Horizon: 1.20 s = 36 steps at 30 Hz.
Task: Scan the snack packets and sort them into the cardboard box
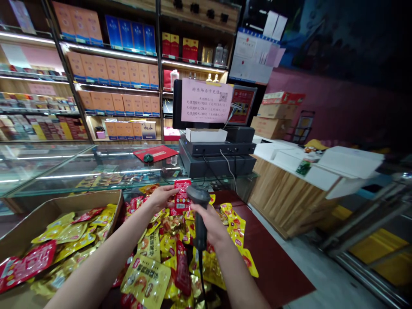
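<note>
Between the fingers and thumb of my left hand (163, 198) is a red snack packet (182, 203), its barcode side toward me. My right hand (209, 221) is wrapped round the grip of a black barcode scanner (200, 231), whose head is close beside the packet's right edge. A cable hangs down from the scanner's handle. Beneath both hands lies a loose heap of yellow and red snack packets (146, 277). An open cardboard box (117, 206) on the left holds more of these packets.
A glass display counter (71, 165) runs behind the heap, with a red mat and a mouse (148, 158) on it. The monitor and cash drawer (215, 161) stand beyond my hands. Shelves of boxed goods line the back. On the right is a wood-panelled counter (277, 197).
</note>
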### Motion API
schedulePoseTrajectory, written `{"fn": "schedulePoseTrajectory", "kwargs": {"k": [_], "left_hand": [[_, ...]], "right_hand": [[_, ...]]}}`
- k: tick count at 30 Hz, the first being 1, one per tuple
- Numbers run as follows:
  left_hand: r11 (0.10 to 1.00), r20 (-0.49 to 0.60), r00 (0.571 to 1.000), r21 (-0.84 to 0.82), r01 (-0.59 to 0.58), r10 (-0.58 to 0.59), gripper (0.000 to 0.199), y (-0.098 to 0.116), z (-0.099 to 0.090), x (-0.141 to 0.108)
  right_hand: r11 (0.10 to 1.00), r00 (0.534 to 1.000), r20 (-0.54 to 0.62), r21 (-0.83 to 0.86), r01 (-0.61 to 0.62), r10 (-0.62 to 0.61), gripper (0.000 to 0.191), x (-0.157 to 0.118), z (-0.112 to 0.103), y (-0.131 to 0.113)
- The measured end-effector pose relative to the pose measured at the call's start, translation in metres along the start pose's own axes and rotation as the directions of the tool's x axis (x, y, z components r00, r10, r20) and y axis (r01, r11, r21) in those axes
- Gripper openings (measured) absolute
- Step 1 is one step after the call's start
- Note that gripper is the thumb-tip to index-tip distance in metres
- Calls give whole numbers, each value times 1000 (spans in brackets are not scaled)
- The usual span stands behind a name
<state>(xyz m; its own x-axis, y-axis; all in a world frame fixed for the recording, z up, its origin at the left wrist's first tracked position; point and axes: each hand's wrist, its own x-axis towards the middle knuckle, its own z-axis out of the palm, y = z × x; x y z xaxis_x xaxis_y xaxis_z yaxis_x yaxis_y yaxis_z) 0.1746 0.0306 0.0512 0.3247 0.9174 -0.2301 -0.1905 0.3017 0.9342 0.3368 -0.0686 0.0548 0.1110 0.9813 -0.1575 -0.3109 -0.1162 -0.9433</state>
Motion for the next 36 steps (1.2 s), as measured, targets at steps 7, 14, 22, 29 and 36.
{"fn": "schedulePoseTrajectory", "kwargs": {"k": [7, 14, 22, 29, 36], "left_hand": [[993, -97, 992, -85, 76, -85, 21, 5, 0, -15], [978, -210, 971, -193, 78, -119, 32, 12, -50, -85], [977, -481, 877, -186, -109, 6, 32, 30, -129, -182], [979, -699, 699, 7, -206, 152, 36, 40, -172, -208], [991, -465, 880, -33, -132, 101, 41, 26, -122, -170]], "right_hand": [[985, 984, 62, 37, -171, 168, 23, 17, 8, -16], [978, 947, 253, 4, -207, 199, 27, 0, 63, 2], [972, 820, 532, -31, -231, 212, 25, -23, 172, 27], [951, 733, 612, -128, -281, 298, 20, -27, 217, 37], [967, 835, 495, -51, -251, 243, 18, -20, 161, 24]]}}
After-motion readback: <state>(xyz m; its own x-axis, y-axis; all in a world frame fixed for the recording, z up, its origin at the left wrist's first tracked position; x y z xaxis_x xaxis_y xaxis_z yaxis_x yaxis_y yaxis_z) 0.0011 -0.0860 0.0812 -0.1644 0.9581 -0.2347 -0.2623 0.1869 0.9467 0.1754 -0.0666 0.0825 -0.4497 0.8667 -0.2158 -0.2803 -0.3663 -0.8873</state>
